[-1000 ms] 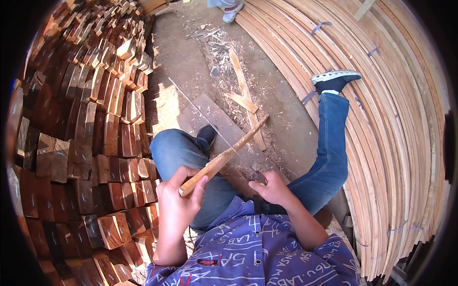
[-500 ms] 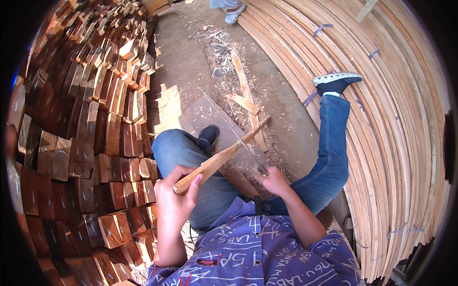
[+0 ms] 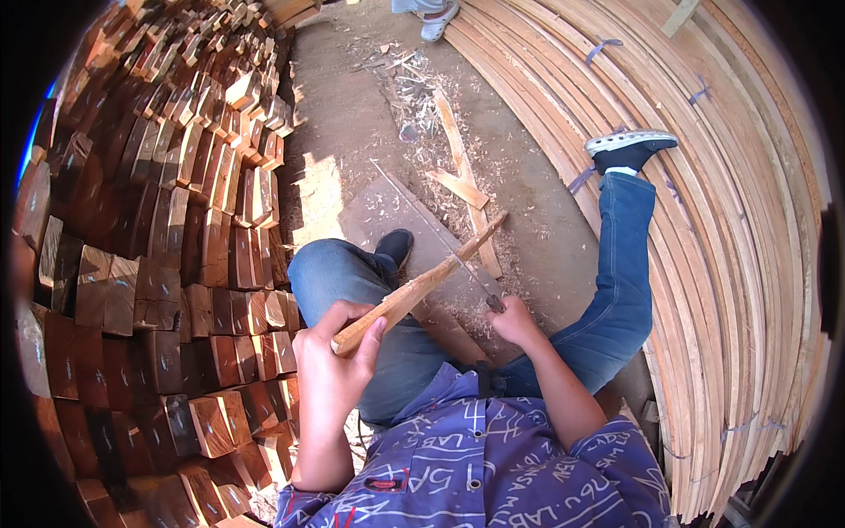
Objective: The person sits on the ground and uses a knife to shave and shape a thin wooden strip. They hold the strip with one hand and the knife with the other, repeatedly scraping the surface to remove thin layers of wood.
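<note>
My left hand (image 3: 339,356) grips the near end of a long wooden stick (image 3: 414,289), thumb on one side and fingers round the other. The stick slants up and away to the right above my bent left leg, its far end tapering. In my right hand (image 3: 514,322) is the handle of a long, thin blade (image 3: 409,195), a knife or saw seen almost edge-on. This blade points away to the left and crosses the stick near its far end. Whether the two touch, I cannot tell.
Stacked timber ends (image 3: 207,334) rise on the left. Bundled long wood strips (image 3: 704,264) line the right, my right shoe (image 3: 629,145) resting against them. Shavings (image 3: 409,84) and scrap pieces (image 3: 458,187) lie on the ground. Another person's foot (image 3: 437,22) stands at the far end.
The whole view has shifted slightly, moving everything a little to the right. Both hands keep their holds, and the blade still crosses the stick at nearly the same place.
</note>
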Available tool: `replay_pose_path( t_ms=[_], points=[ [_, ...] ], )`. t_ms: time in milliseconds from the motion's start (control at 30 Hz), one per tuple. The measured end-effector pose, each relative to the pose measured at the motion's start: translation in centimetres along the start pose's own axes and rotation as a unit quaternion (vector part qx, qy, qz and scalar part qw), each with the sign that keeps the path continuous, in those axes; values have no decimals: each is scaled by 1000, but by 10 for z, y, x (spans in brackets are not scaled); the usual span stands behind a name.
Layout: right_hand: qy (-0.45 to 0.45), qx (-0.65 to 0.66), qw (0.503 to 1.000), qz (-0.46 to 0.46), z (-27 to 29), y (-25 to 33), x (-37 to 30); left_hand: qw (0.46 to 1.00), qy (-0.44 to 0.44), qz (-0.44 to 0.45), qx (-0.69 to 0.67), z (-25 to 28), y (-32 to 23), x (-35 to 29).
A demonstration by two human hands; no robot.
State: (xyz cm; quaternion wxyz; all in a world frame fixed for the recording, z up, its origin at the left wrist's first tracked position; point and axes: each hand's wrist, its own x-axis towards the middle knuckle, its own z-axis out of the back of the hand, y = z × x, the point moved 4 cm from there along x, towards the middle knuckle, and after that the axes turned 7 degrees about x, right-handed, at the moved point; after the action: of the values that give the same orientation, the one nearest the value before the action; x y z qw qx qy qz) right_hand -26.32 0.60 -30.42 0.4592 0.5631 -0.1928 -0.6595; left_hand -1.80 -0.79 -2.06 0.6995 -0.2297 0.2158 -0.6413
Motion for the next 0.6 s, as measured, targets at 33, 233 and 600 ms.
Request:
replay_pose_path(
  t_ms=[33, 233, 600],
  points=[
    [7, -1, 1000, -10, -1, -1, 1, 1000, 2, 3, 2, 1, -4, 3],
    [25, -24, 999, -9, 5, 45, -31, 1000, -2, -5, -6, 3, 5, 9],
    [11, -32, 998, -50, 4, 17, -8, 1000, 7, -9, -9, 1, 7, 4]
  ],
)
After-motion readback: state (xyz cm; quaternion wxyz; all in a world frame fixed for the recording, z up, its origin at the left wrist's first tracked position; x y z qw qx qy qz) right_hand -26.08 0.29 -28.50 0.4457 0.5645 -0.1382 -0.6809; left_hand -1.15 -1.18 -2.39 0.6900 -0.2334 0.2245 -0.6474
